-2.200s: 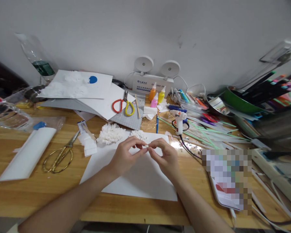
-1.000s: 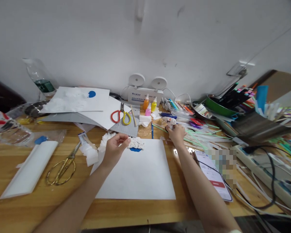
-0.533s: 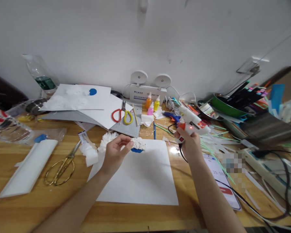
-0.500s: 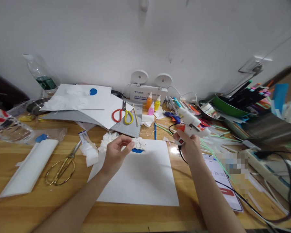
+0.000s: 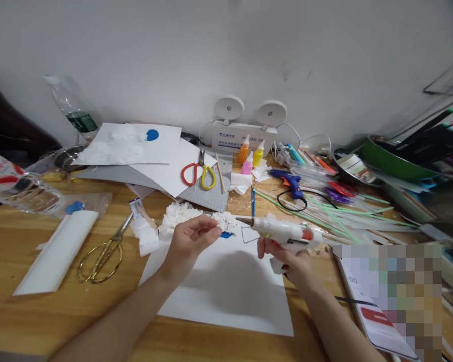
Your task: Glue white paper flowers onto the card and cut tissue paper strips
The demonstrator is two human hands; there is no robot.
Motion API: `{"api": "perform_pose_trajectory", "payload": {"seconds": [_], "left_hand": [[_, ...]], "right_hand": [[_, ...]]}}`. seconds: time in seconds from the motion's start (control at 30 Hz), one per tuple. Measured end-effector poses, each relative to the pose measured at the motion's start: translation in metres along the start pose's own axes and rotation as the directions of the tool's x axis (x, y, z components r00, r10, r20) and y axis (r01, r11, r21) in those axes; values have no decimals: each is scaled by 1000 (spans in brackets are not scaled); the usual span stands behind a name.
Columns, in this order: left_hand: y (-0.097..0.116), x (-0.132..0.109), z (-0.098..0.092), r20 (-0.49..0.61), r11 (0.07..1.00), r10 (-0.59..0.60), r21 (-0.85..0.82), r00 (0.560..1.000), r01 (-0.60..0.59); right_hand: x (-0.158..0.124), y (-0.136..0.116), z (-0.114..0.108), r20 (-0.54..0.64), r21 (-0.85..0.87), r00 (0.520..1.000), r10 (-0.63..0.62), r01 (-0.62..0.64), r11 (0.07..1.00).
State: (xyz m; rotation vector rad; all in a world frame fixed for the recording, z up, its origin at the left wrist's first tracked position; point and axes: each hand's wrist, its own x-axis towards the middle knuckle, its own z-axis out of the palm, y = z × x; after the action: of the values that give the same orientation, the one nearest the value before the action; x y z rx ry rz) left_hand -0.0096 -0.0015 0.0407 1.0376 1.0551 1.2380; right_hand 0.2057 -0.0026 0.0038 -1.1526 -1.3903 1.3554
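Note:
My left hand (image 5: 191,242) is raised over the far left corner of a white sheet of paper (image 5: 226,286), its fingers pinched on a small white piece I can barely make out. Just past its fingertips, a white fluffy cluster (image 5: 226,221) sits on a blue shape on the sheet. My right hand (image 5: 292,261) grips a white hot glue gun (image 5: 285,232) by the handle. The gun lies level with its nozzle pointing left, a few centimetres from my left fingertips. A second white fluffy cluster (image 5: 177,215) lies left of the first.
Gold scissors (image 5: 103,249) and a white folded sheet (image 5: 56,251) lie on the wooden table at left. Red and yellow scissors (image 5: 196,173), paint bottles (image 5: 249,153), a blue glue gun (image 5: 290,180) and straws (image 5: 335,213) crowd the back. A phone (image 5: 373,311) lies at right.
My right hand reached right, picked up the white glue gun and brought it left, nozzle now near my left fingers. My left hand stayed over the paper's corner, still pinched.

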Motion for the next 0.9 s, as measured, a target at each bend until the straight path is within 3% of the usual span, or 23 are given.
{"api": "perform_pose_trajectory", "payload": {"seconds": [0.3,0.47,0.9], "left_hand": [[1,0,3,20,1000,-24,-11,1000,24],[0,1,4,18,1000,-24,-12,1000,24],[-3,-2,2,27,999,-43,-32,999,44]], "right_hand": [[-3,1,4,90,114,996,13,-24,993],[-6,-2,4,70,101,992,106,-113,988],[-5,8,2,62,162,993,99,-108,981]]}}
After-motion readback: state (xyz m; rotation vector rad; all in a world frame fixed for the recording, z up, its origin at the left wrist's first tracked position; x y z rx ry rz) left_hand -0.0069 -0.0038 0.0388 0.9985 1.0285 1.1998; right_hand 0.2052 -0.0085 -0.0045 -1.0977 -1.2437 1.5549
